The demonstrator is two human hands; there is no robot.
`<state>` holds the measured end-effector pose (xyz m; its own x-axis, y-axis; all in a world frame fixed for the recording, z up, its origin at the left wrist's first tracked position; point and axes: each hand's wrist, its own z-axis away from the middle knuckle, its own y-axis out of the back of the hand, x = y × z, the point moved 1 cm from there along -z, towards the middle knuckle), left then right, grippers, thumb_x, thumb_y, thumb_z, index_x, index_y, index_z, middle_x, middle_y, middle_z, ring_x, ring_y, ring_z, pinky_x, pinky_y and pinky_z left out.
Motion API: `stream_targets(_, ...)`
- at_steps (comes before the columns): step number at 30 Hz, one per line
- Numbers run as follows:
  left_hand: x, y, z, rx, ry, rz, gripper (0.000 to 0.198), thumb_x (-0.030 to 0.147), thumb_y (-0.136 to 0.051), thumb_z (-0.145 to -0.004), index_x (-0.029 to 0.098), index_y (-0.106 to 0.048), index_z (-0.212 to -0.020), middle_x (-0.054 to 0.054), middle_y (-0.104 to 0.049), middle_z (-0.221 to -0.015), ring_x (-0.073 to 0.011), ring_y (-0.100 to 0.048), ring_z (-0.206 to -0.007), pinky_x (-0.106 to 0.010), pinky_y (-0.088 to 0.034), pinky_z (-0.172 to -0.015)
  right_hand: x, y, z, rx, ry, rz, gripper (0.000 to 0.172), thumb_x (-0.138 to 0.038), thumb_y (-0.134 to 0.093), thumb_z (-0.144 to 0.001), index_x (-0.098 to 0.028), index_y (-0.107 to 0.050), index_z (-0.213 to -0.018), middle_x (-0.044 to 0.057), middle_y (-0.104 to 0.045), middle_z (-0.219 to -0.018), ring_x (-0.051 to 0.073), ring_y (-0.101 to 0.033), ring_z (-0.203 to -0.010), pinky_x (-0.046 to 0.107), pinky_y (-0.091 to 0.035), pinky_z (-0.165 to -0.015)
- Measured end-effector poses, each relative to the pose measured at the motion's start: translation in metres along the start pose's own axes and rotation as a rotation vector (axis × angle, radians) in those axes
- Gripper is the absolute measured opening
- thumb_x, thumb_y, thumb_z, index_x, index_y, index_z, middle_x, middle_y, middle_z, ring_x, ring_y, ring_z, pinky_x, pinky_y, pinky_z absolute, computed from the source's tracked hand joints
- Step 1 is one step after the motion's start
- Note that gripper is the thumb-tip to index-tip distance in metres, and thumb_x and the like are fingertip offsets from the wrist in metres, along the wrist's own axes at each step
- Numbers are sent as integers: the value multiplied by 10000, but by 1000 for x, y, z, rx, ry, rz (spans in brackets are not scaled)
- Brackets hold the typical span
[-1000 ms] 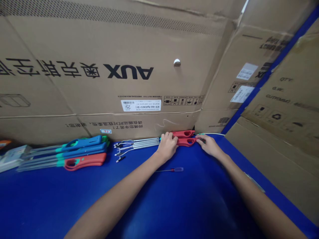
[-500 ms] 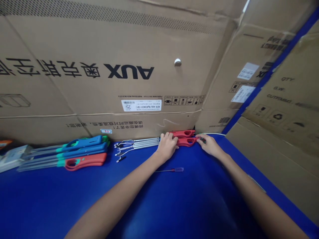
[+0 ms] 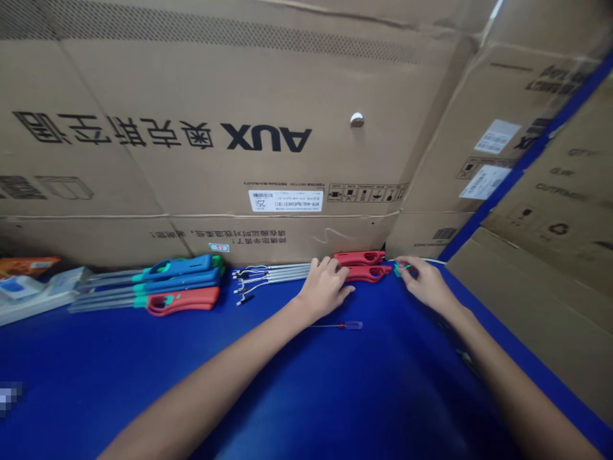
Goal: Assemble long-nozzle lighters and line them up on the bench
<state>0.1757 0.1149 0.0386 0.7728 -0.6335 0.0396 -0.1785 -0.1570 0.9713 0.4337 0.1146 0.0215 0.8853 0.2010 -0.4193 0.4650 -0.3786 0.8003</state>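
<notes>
Pinching a small green plastic part (image 3: 401, 269) in its fingertips, the right hand (image 3: 426, 284) sits just beside two red-handled long-nozzle lighters (image 3: 366, 273). The left hand (image 3: 324, 287) lies open across them on the blue workbench (image 3: 143, 383). Both seem light and stiff: the part is best held by fingertips, the lighters by their handles.

Big upside-down AUX in black on the cardboard carton (image 3: 158, 76), plus Chinese print, and a white barcode label (image 3: 285, 200) showing 25.

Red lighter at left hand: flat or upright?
Flat: the red lighter lies along the blue table, touching the left hand.
</notes>
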Motion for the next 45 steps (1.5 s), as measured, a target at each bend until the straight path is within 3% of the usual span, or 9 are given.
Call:
stream_targets(6, -53, 53, 97, -230, 260, -151, 232, 355, -595, -835, 148, -695, -798, -120, -700, -803, -292, -645, -843, -398, -428, -781, -54, 19, 35, -69, 147, -131, 223, -362, -522, -863, -200, -670, -907, 61, -689, -807, 188, -625, -658, 308, -509, -591)
stream_targets(11, -129, 73, 170, -290, 589, -351, 237, 183, -518, -822, 112, -679, -982, -193, -701, -974, -374, -624, -981, -422, -444, -763, -95, -8, 60, -385, 301, -99, 248, -363, -521, -887, -204, -669, -1006, 94, -675, -1036, 230, -637, -947, 381, -519, -848)
stream_targets(14, -158, 70, 192, -282, 673, -419, 282, 216, -522, -840, 99, -647, -1064, -218, -668, -1065, -394, -585, -1059, -431, -449, -766, -107, -30, 66, -523, 304, 34, 315, -354, -523, -889, -193, -645, -1131, 125, -622, -1172, 281, -572, -1093, 469, -458, -948)
stream_targets(21, -183, 62, 209, -243, 622, -415, 208, 267, -511, -894, 168, -685, -951, -150, -657, -1111, -344, -560, -1082, -429, -435, -783, -112, -39, 69, -589, 292, 57, 263, -306, -425, -933, -194, -653, -1000, 122, -623, -1057, 258, -576, -987, 439, -467, -890)
stream_targets(30, -180, 66, 221, -173, 505, -411, 193, 220, -471, -907, 148, -647, -937, -161, -654, -1092, -361, -551, -1062, -476, -409, -798, -127, -23, 70, -579, 216, -43, 351, -396, -363, -972, -219, -648, -1075, 92, -690, -1085, 247, -651, -989, 403, -508, -892)
stream_targets(34, -146, 84, 221, 16, 320, -246, 228, 231, -333, -954, 171, -553, -953, -141, -668, -1004, -316, -592, -974, -480, -392, -849, -140, -7, 71, -501, 153, -178, 407, -479, -391, -959, -238, -675, -1125, 70, -706, -1137, 245, -654, -1049, 378, -509, -932)
stream_targets(36, -123, 86, 217, 6, 244, 1, 239, 227, -263, -973, 188, -496, -1012, -93, -660, -894, -247, -616, -835, -382, -428, -782, -148, 4, 72, -454, 110, -249, 409, -500, -410, -949, -241, -707, -1061, 60, -726, -1082, 235, -672, -1004, 345, -528, -894)
stream_targets(40, -84, 64, 205, -131, 251, 430, 202, 282, -239, -1005, 224, -430, -1027, -13, -607, -795, -166, -566, -648, -254, -401, -600, -159, 25, 78, -336, 16, -400, 322, -503, -548, -880, -232, -714, -932, 44, -743, -896, 194, -696, -795, 264, -564, -699)
stream_targets(45, -58, 23, 197, -300, 235, 472, 203, 154, -273, -961, 224, -462, -986, -33, -615, -889, -170, -575, -742, -260, -409, -672, -168, 41, 89, -259, 58, -493, 200, -421, -669, -817, -227, -700, -779, 21, -709, -746, 154, -654, -652, 227, -525, -588)
